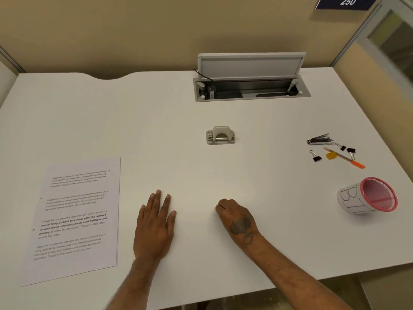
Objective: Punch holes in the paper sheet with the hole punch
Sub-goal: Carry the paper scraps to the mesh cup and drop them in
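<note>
Left hand lay flat on the white bench, palm down, fingers spread and holding nothing; right hand rested just right of it, fingers curled under into a loose fist, also empty. Printed paper sheet lay flat at near left, apart from the left hand; grey hole punch stood mid-bench, farther out, well apart from both hands and the sheet. Binder clips, an orange pen and a tipped pink mesh cup sat at right.
</note>
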